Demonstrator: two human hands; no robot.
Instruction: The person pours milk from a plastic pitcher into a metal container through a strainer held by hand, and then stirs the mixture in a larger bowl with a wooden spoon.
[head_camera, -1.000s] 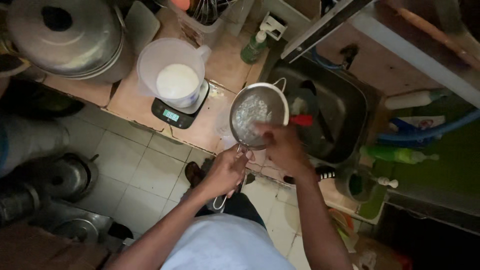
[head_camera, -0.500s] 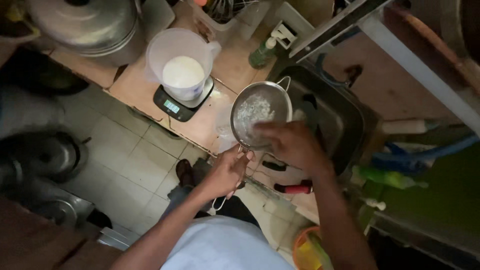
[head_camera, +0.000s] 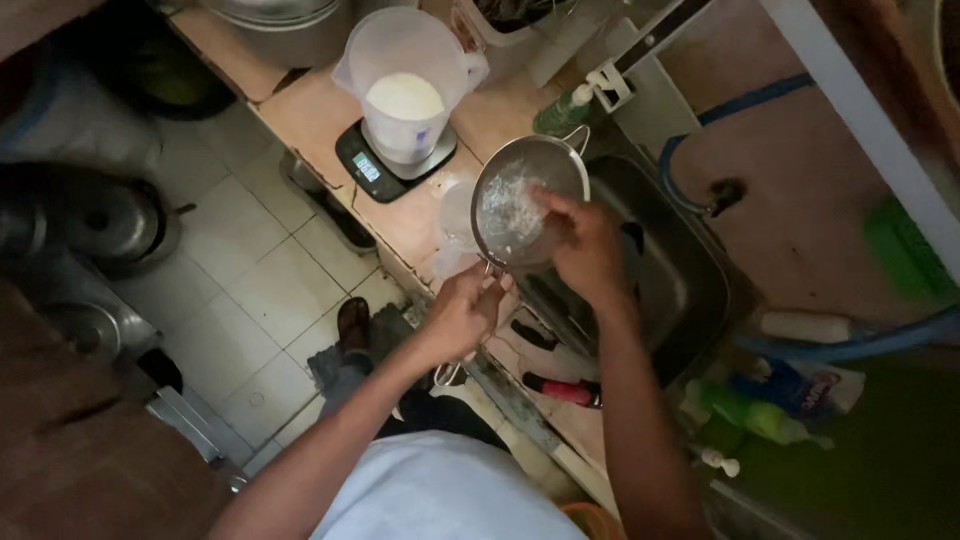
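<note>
Dim, warm light throughout. The brightest patch lies just above the left hand (head_camera: 462, 312): the white jug (head_camera: 405, 80) and wet metal strainer (head_camera: 528, 212), which glints. Below and far left of that hand, the floor sinks into shadow. Edges look soft, slightly smeared, and grainy.

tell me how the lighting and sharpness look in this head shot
Head view: dim overall, corners falling into shadow; brightest on the translucent plastic jug of white liquid and round metal mesh strainer, which glints; right hand and left hand slightly soft.
</note>
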